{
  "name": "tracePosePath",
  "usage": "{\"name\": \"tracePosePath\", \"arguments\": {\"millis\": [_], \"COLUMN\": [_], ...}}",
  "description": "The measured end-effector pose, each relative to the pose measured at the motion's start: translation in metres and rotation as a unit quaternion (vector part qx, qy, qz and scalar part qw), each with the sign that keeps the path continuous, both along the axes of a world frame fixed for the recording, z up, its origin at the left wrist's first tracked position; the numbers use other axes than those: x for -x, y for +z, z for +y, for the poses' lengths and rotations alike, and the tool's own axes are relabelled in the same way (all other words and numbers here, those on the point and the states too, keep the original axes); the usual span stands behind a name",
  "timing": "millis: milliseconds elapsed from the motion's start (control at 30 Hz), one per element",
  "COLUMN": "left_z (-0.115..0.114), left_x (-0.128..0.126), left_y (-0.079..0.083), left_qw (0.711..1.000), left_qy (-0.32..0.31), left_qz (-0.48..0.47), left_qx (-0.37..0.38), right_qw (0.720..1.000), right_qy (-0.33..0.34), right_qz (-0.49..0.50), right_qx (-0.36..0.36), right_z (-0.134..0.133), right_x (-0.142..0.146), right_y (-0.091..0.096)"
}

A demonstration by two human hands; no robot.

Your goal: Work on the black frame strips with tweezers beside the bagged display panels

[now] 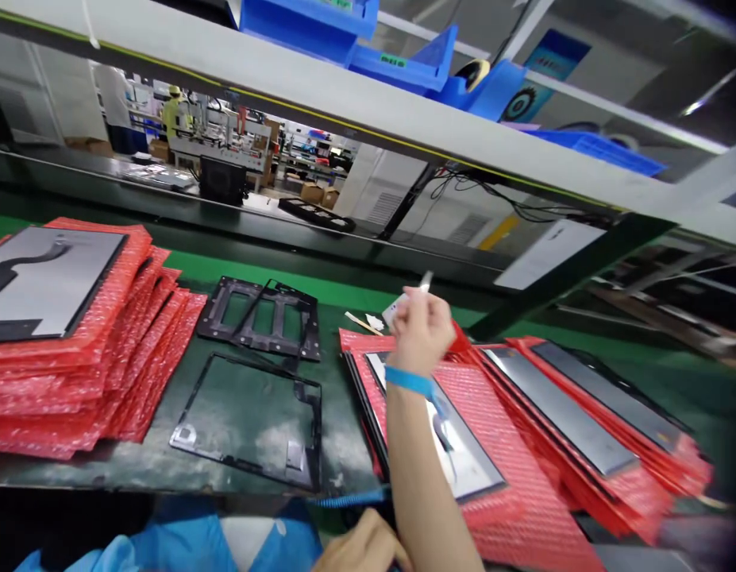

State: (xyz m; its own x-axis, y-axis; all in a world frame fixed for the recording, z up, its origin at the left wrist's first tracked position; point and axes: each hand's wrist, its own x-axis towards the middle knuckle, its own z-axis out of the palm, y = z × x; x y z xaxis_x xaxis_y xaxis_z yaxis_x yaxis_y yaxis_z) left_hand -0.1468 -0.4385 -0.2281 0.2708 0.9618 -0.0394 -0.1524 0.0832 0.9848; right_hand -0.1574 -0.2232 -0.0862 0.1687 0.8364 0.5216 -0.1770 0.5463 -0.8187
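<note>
My right hand (421, 330) is raised above the bench with its fingers pinched on a small pale strip (425, 282), perhaps a film tab or label; it is blurred. A blue wrist strap (408, 380) circles that wrist. Below the hand lies a grey display panel (463, 453) on red bubble wrap (510, 477). My left hand (359, 550) rests low at the near bench edge, beside a blue coiled cord (349, 499). Its fingers are cut off by the frame.
A tall stack of red bubble-wrap sheets (105, 373) with a grey panel (46, 278) on top fills the left. Two black frames (257, 318) (308, 389) lie mid-bench. More panels (582, 421) overlap at right. Blue bins (397, 67) sit on the overhead shelf. A green conveyor belt (344, 290) runs behind.
</note>
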Motion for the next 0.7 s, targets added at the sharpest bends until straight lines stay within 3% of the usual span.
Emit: {"name": "tracePosePath", "arguments": {"millis": [167, 267, 333, 467, 533, 633, 700], "left_z": [0.020, 0.023, 0.025, 0.041, 0.053, 0.064, 0.064], "left_x": [0.012, 0.032, 0.042, 0.063, 0.082, 0.113, 0.123], "left_y": [0.018, 0.028, 0.032, 0.044, 0.052, 0.065, 0.072], "left_qw": [0.975, 0.957, 0.929, 0.828, 0.798, 0.788, 0.807], "left_qy": [-0.032, -0.102, -0.129, -0.050, 0.007, 0.127, 0.150], "left_qz": [0.095, 0.127, 0.225, 0.445, 0.501, 0.537, 0.499], "left_qx": [-0.199, -0.239, -0.264, -0.338, -0.335, -0.273, -0.276], "right_qw": [0.989, 0.981, 0.975, 0.953, 0.939, 0.917, 0.902], "right_qy": [0.066, 0.081, 0.096, 0.166, 0.207, 0.249, 0.271], "right_qz": [-0.114, -0.147, -0.166, -0.215, -0.242, -0.287, -0.315], "right_qx": [0.069, 0.093, 0.111, 0.132, 0.131, 0.125, 0.115], "right_z": [0.048, 0.053, 0.048, 0.024, 0.009, -0.006, -0.012], "right_x": [0.036, 0.054, 0.065, 0.077, 0.076, 0.067, 0.060], "right_y": [-0.033, -0.049, -0.057, -0.077, -0.090, -0.109, -0.118]}}
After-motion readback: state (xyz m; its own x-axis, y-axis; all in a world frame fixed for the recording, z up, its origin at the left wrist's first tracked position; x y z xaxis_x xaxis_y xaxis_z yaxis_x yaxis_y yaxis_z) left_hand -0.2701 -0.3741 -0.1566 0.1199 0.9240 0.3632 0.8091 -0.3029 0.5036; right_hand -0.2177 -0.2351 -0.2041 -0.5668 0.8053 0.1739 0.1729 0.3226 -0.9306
